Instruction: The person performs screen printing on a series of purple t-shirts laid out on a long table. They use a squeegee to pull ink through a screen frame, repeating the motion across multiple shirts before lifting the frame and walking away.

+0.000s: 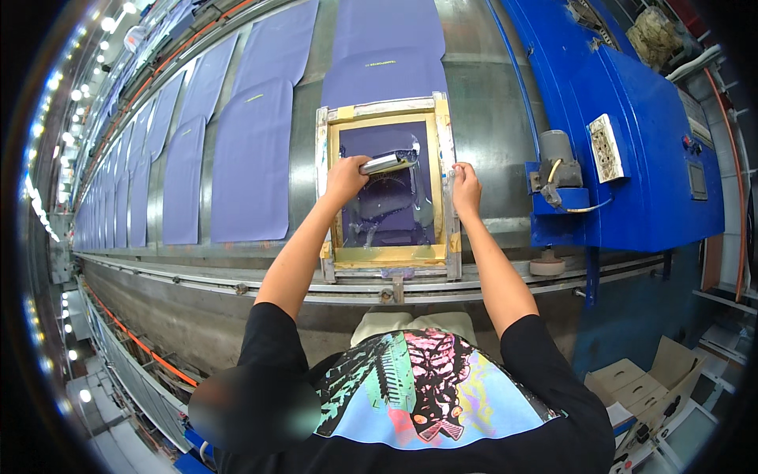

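A screen-printing frame (pixel 442 118) lies on the long table in front of me, with yellow tape around its dark mesh (pixel 387 201). Clear, glossy wet-looking smears show on the mesh. My left hand (pixel 346 180) is closed around one end of a metal-handled squeegee (pixel 382 164), which lies across the upper half of the mesh, tilted slightly. At the frame's right rail, my right hand (pixel 467 189) has its fingers closed on the edge. Beneath the frame's far end a purple fabric panel (pixel 387 79) sticks out; what lies under the mesh is mostly hidden.
Rows of purple fabric panels (pixel 253 166) run down the table to the left, some with small yellow-green prints. A metal rail (pixel 213 272) follows the near table edge. On the right stand a blue machine (pixel 655 158) with a grey motor (pixel 557 150) and, below, cardboard boxes (pixel 632 387).
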`<control>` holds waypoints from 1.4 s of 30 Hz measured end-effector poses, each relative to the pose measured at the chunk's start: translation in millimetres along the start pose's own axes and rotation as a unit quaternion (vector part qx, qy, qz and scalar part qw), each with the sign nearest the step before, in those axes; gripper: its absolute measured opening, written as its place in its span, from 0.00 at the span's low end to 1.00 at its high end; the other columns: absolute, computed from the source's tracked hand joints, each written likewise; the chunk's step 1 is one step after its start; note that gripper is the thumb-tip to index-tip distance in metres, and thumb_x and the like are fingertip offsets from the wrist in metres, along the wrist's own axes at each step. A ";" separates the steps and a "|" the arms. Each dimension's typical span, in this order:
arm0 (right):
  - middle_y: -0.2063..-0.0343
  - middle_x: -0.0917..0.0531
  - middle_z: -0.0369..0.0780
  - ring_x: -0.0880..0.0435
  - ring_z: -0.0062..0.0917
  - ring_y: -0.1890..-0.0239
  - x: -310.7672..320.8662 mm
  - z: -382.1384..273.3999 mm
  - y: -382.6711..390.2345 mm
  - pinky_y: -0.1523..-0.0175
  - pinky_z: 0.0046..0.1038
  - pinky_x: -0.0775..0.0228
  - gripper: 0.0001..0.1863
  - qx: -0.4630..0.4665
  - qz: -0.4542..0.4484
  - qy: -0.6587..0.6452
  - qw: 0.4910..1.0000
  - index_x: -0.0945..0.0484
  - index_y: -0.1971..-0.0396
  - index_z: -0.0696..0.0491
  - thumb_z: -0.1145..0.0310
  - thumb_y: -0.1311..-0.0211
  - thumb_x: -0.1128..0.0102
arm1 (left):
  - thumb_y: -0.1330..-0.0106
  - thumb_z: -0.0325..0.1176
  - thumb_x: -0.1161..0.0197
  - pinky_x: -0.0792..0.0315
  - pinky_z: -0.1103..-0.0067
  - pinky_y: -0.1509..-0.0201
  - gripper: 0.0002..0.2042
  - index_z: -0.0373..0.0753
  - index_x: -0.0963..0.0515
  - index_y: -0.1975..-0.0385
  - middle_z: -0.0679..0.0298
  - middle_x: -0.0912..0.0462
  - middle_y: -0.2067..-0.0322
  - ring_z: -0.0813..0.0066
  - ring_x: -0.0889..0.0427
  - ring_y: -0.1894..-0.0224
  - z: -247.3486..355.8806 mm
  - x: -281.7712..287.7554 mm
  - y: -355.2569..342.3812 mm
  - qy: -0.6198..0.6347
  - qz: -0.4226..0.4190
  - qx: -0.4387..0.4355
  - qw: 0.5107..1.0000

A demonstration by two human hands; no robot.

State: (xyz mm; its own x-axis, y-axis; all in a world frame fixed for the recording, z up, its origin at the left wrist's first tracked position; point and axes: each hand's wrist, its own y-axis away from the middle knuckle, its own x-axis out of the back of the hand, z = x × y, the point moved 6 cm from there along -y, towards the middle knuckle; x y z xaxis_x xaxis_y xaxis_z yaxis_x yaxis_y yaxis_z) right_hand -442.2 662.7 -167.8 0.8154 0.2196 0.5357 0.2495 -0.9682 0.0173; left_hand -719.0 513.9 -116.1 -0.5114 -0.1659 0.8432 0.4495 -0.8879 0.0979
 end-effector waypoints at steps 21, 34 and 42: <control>0.61 0.12 0.49 0.14 0.52 0.56 26.0 15.4 24.1 0.50 0.46 0.24 0.13 -0.017 -0.007 0.045 0.999 0.18 0.54 0.51 0.60 0.22 0.48 | 0.42 0.19 0.39 0.27 0.64 0.43 0.19 0.47 0.17 0.52 0.67 0.11 0.52 0.65 0.16 0.45 35.8 -69.7 130.9 -0.063 0.123 -0.176 0.975; 0.62 0.12 0.49 0.14 0.51 0.56 3.2 -14.1 7.0 0.51 0.45 0.24 0.12 0.016 -0.010 -0.005 1.000 0.17 0.54 0.49 0.59 0.23 0.46 | 0.46 0.19 0.37 0.27 0.64 0.47 0.21 0.49 0.16 0.53 0.68 0.12 0.54 0.65 0.15 0.48 37.5 -26.5 75.8 -0.118 0.106 -0.090 0.983; 0.60 0.11 0.46 0.12 0.40 0.56 27.3 -1.8 -25.8 0.49 0.38 0.24 0.12 0.024 -0.027 0.023 0.999 0.15 0.55 0.50 0.60 0.23 0.44 | 0.43 0.24 0.32 0.26 0.66 0.42 0.18 0.47 0.18 0.51 0.69 0.13 0.49 0.66 0.16 0.43 64.9 -64.2 164.8 -0.015 0.128 -0.129 0.983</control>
State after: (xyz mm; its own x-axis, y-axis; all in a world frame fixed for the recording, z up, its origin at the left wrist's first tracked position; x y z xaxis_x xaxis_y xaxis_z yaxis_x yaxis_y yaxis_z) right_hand -427.3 693.5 -152.1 0.7757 0.2644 0.5731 0.3181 -0.9480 0.0069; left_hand -564.6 406.0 -119.7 -0.3816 -0.3890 0.8385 0.3576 -0.8986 -0.2542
